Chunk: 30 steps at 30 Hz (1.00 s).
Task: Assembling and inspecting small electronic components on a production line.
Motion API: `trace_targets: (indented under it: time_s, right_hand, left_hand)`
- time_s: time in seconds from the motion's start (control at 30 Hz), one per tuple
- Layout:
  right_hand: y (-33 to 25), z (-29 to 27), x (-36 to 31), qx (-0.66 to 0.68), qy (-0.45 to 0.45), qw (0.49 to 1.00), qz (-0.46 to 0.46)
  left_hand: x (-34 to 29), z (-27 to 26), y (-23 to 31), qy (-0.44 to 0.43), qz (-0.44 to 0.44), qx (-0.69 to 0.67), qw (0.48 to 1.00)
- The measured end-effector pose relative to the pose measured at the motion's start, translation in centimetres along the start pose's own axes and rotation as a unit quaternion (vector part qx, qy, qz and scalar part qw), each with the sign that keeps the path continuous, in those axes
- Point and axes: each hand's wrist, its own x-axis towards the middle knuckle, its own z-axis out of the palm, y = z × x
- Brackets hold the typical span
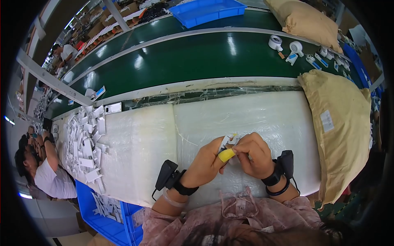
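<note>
White padded bench (254, 119) runs along a green conveyor belt (197, 57), factory floor w/ other workers off to the left. Both hands meet near the front edge of the bench, roughly mid-length. Left hand (205, 162) is curled, a yellow cover on the thumb (226, 154) pressing against a small white plastic part (230, 140); right hand (255, 153) is closed round the same part from the other side, fingers tight. So the part sits pinched between both hands, just above the padding, mostly hidden by fingers.

Risks, as I judge them: the part is tiny and half-covered, so a slip of the thumb cover could pop it out; it'd likely land on the white surface, where it's hard to spot. Wrist devices w/ cables on both arms could snag on the loose pink sleeve (254, 211). Pile of white parts (88, 139) at the bench's left end and blue bin (104, 219) at the front-left corner are well apart from the hands. Tan sack (340, 123) at the right end is near the right elbow; a wide swing could knock it.
</note>
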Motion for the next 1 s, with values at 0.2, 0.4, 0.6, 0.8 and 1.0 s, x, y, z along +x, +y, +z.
trace_targets:
  time_s: [0.2,0.4,0.6,0.8,1.0]
  right_hand:
    - [0.1,0.1,-0.2,-0.001,0.0,1.0,0.016]
    - [-0.3,0.5,-0.3,-0.012,0.011,0.999,0.028]
    - [-0.3,0.4,-0.6,-0.031,-0.02,0.999,0.037]
    - [-0.2,0.4,-0.3,0.011,-0.005,0.998,0.054]
    - [0.2,0.3,-0.4,0.005,-0.015,0.996,0.086]
  left_hand:
    - [0.1,0.0,-0.1,0.005,0.005,0.007,1.0]
    - [-0.1,0.2,-0.1,0.035,0.014,0.019,0.999]
    - [0.0,0.0,-0.3,0.027,0.021,0.027,0.999]
    - [-0.1,0.7,0.0,0.083,0.06,0.124,0.987]
    - [0.3,0.2,-1.0,0.051,0.009,0.045,0.998]
